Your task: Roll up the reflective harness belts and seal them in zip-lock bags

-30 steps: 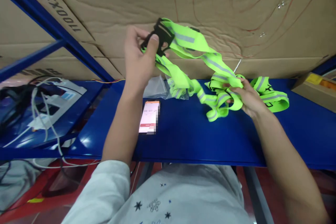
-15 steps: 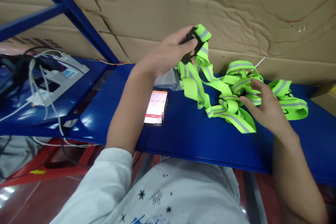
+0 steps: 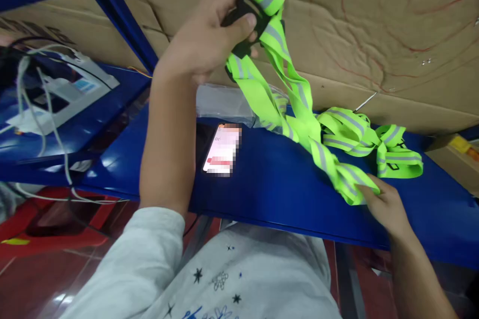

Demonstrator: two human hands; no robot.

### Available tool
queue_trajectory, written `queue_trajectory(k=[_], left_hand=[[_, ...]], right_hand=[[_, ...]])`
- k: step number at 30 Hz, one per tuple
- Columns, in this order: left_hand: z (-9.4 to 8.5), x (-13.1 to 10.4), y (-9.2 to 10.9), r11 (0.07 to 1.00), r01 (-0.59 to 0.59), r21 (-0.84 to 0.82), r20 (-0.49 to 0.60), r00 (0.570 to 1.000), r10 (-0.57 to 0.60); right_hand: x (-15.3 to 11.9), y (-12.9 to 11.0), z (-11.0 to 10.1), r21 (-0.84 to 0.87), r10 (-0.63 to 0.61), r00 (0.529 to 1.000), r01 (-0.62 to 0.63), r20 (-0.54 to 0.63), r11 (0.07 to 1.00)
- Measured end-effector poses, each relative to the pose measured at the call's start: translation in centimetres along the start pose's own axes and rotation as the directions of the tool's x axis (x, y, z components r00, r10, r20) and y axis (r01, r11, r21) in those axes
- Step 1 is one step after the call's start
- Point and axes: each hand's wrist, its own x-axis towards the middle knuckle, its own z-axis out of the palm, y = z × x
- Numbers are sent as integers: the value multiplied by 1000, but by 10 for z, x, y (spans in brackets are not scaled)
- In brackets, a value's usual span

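My left hand (image 3: 220, 30) is raised at the upper middle, closed round black buckle-like pieces (image 3: 245, 15) on bright yellow-green straps with a grey reflective stripe. From there the reflective straps (image 3: 307, 124) run down to the right, twisted together. At their lower end my right hand (image 3: 385, 204) pinches the bunched webbing just above the blue shelf. More of the same webbing, a loose coil (image 3: 348, 132) and a folded loop (image 3: 400, 159) with black marks, lies behind my right hand.
A lit phone (image 3: 220, 149) lies on the blue shelf (image 3: 277, 184), with a clear plastic bag (image 3: 224, 102) behind it. White cables and a pale power strip (image 3: 82, 89) are at the left. Cardboard (image 3: 374, 35) walls the back; a box (image 3: 460, 152) stands at the right edge.
My left hand has lifted the black pieces up and to the left. My right hand, open before, has taken hold of the straps and drawn them lower, stretching them away from the pile.
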Motion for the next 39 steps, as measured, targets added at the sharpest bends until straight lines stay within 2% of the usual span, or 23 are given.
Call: queue_trajectory(k=[3, 6, 9, 11, 12, 14, 16, 18, 19, 21, 23, 24, 25, 28, 30, 31, 33, 35, 37, 39], left_hand=[[-12, -2, -4, 991, 77, 113, -54, 996, -71], [-17, -1, -12, 952, 54, 301, -33, 998, -46], [-14, 5, -18, 849, 3, 528, -59, 998, 33], [-7, 9, -20, 797, -32, 602, -64, 994, 89], [-3, 10, -21, 802, -54, 595, -58, 992, 109], [8, 12, -23, 869, -75, 489, -40, 993, 108], [20, 12, -26, 937, -66, 343, -1, 997, 71], [30, 12, -30, 966, -55, 251, 38, 998, 47], [34, 13, -33, 971, -55, 231, 53, 998, 43], [38, 15, -40, 978, -41, 205, 62, 998, 29], [34, 18, -49, 978, -6, 208, 54, 999, -5], [31, 20, -54, 974, 7, 227, 51, 999, -19], [26, 20, -59, 968, 13, 250, 58, 998, -28], [9, 17, -67, 956, 5, 292, 179, 982, -60], [0, 11, -67, 953, -33, 300, 253, 966, -46], [-4, 8, -66, 950, -55, 309, 256, 966, -28], [-9, 4, -62, 933, -109, 343, 227, 973, 30], [-10, 2, -57, 914, -145, 378, 189, 979, 77], [-7, 2, -51, 881, -180, 437, 159, 980, 122], [-1, 2, -43, 819, -233, 524, 137, 972, 189]], right_hand=[[-1, 6, -7, 220, 204, 976, -183, -78, 958], [-1, 14, -8, 314, 264, 960, -224, -91, 923], [-1, 19, -6, 342, 289, 950, -236, -114, 910], [-1, 19, -5, 324, 289, 951, -242, -107, 915], [-1, 18, -4, 301, 279, 956, -240, -92, 923], [-2, 13, 0, 194, 183, 981, -166, -73, 967], [-3, 6, 6, -12, -20, 995, 19, -96, 1000], [-3, -1, 12, -290, -205, 974, 169, -100, 942], [-3, -4, 14, -418, -244, 966, 187, -87, 889], [-2, -8, 17, -613, -242, 969, 158, -56, 774], [0, -5, 16, -686, -220, 975, 137, -35, 714], [2, -1, 14, -672, -213, 977, 136, -33, 728], [3, 4, 11, -614, -186, 982, 122, -41, 780], [5, 22, -5, -302, 0, 998, -21, -68, 953], [4, 30, -18, -152, 127, 991, -132, -42, 980], [3, 32, -25, -84, 192, 981, -190, 7, 978], [1, 31, -37, 97, 335, 930, -351, 150, 931], [0, 27, -46, 300, 454, 847, -525, 277, 797], [1, 21, -49, 439, 523, 798, -602, 300, 666], [4, 17, -46, 534, 554, 781, -611, 289, 584]])
